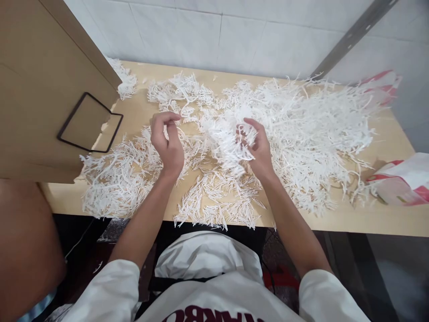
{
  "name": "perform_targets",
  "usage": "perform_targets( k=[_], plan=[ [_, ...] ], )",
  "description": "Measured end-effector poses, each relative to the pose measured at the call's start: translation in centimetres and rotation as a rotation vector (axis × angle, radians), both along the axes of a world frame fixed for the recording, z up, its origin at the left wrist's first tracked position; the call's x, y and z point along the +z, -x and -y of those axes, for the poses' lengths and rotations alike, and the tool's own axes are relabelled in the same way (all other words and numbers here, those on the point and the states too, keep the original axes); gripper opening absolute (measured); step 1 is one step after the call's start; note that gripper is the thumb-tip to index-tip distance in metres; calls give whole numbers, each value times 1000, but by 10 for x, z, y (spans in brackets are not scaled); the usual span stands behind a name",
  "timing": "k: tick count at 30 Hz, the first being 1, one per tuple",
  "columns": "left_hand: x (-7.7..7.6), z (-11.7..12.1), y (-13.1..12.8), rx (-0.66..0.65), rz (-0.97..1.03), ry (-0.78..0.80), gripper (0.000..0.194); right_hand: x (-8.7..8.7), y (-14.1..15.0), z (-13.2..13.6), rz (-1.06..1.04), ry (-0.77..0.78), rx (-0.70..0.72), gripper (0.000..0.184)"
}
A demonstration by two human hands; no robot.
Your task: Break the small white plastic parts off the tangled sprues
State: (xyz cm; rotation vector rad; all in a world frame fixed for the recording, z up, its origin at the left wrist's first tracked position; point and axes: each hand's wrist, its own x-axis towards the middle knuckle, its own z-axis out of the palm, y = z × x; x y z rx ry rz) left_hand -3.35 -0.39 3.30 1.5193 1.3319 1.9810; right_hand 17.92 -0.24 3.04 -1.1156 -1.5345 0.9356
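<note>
My right grip [260,150] holds a clump [224,142]; my left grip [170,145] curls, hold unclear. Bits [214,203] lie loose by the counter's [375,219] front edge; the heap [311,134] rightward seems unworked.

ok so you've got two hands, your left hand [169,147] and right hand [259,152], one table [395,219], one piece of cardboard [50,98], one black wire frame [71,115], one metal post [357,36] and two red-and-white bags [407,179]. White strands [311,134]? lol, way too many to count.
</note>
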Motion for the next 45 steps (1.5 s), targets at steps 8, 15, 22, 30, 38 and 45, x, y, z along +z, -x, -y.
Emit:
perform_targets(
  k=[8, 15, 22, 30, 38, 45],
  plan=[
    [-13, 13, -40, -490, -478, 259, 41, -15, 6, 3, 267, -198, -11, 40],
    [-19, -9, -14, 56, -349, 54, 31, -8, 1, 1, 140, -110, -122, 32],
    [-23, -8, -14, 81, -322, -48, 34, -22, -2, -4, 406, -117, -24, 27],
    [-23, 9, -29, -203, -723, -212, 31, 0, 1, 6, 84, -53, 99, 34],
    [-20, 18, -31, -393, -452, -56, 22, -8, 6, 5, -20, -17, 140, 23],
    [-18, 11, -35, -210, -677, 21, 16, -6, 7, 8, -79, -75, 101, 21]
  ],
)
